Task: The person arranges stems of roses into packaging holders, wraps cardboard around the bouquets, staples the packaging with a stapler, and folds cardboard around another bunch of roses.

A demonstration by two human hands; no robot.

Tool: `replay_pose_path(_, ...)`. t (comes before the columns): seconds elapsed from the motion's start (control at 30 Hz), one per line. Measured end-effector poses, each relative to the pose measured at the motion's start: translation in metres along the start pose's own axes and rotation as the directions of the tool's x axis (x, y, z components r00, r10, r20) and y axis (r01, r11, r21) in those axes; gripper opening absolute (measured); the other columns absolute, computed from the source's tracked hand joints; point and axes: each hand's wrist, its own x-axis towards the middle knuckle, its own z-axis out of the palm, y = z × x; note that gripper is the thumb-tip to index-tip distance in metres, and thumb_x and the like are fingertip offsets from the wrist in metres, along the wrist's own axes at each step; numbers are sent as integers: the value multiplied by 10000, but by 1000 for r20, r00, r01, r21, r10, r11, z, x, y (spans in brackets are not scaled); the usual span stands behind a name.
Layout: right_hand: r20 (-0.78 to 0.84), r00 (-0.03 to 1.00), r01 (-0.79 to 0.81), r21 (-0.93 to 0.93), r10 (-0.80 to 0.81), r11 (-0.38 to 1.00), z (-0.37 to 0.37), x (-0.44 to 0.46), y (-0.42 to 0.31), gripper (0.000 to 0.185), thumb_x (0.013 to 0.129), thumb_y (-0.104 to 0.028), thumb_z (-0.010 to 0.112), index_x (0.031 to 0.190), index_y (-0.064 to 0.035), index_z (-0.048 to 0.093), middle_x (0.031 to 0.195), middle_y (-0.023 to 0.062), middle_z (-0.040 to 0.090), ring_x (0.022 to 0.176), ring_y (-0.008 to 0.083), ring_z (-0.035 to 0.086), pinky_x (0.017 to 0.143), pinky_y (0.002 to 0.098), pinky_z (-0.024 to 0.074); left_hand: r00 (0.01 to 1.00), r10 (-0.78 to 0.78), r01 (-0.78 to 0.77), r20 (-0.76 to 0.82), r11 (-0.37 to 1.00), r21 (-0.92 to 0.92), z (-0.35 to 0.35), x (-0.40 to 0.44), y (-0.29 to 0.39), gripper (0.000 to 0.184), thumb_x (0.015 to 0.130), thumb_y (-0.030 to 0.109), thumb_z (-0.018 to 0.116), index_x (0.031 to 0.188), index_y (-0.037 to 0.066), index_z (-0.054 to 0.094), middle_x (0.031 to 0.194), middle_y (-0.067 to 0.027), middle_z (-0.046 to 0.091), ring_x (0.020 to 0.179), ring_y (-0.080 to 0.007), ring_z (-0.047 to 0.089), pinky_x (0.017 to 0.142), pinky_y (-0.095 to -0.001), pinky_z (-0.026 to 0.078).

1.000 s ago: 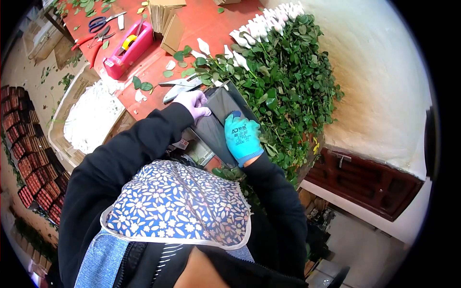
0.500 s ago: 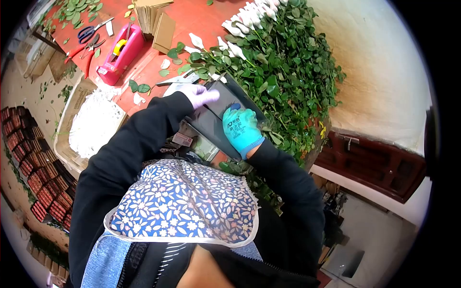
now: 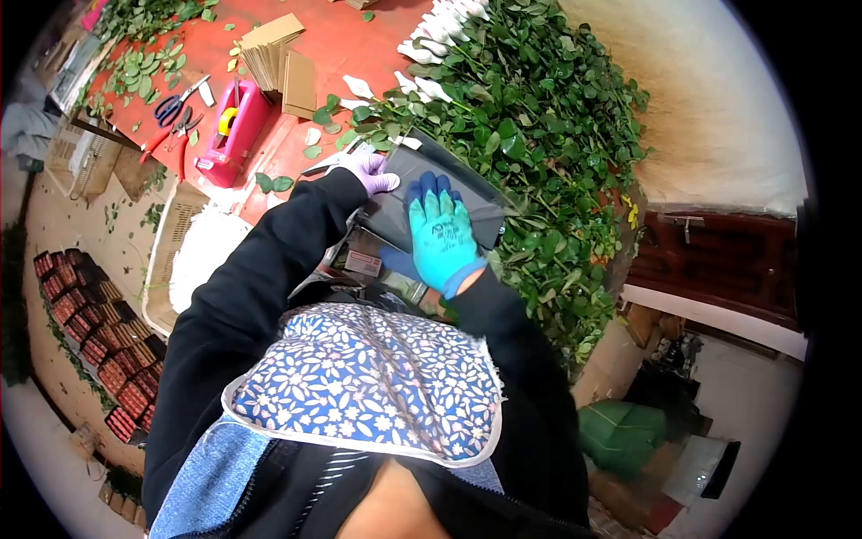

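Note:
My left hand, in a thin lilac glove, is at the upper left edge of a dark grey flat sheet, its thumb on top and the other fingers partly hidden. My right hand, in a teal glove with dark blue fingertips, lies flat on the sheet with its fingers stretched out. Clear, glossy plastic shows along the sheet's right side. Leafy green stems lie right beside it, many topped with white-wrapped flower heads.
On the red table are a pink tape dispenser, folded cardboard pieces, scissors and red-handled pruners. A basket holding white material stands left. Dark trays of red bundles sit on the floor.
My right hand has gone from curled to flat, fingers stretched across the sheet. The gap across the dark surface no longer shows. My left thumb now rests at the edge. The view has shifted slightly.

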Motion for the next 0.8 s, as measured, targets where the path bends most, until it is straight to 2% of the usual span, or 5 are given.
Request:
replay_pose_path(0.2,-85,996,-19,23,21,1000,22,-2,0,886,796,-506,666,1431,23,346,1490,262,315,1398,422,279,1135,536,215,973,-230,222,9,926,-304,-28,-18,14,252,880,321,713,807,94,631,633,28,567,557,-63,509,503,-241,414)
replay_pose_path(0.33,-49,997,-50,39,51,998,14,-4,-2,849,809,-471,659,1437,9,346,1491,257,322,1394,421,289,1134,530,222,948,146,129,-281,632,764,-71,-27,-58,749,687,539,794,1244,103,549,1145,-161,604,1018,-336,601,919,-419,459)
replay_pose_path(0.6,-24,986,-167,13,168,986,15,-5,-12,821,762,-266,671,1453,6,323,1522,227,295,1409,396,287,1137,514,231,995,-104,36,0,351,936,-67,9,-68,1026,618,374,793,1461,77,289,1276,-241,531,1173,-400,532,970,-464,452)
replay_pose_path(0.7,-50,980,-193,-6,193,981,17,-5,-10,812,760,-262,666,1454,-9,328,1525,211,300,1405,386,298,1134,509,241,948,-187,68,258,909,410,-111,5,-79,810,710,215,677,1430,26,357,1156,-186,606,1041,-293,608,867,-337,503)
replay_pose_path(0.8,-32,979,-203,-114,201,972,17,-3,-13,812,758,-265,664,1457,-21,329,1526,196,304,1404,377,301,1141,507,229,680,-85,369,728,898,-241,-140,-16,-73,789,698,115,624,1438,26,366,1160,-98,585,1009,-192,602,832,-332,502)
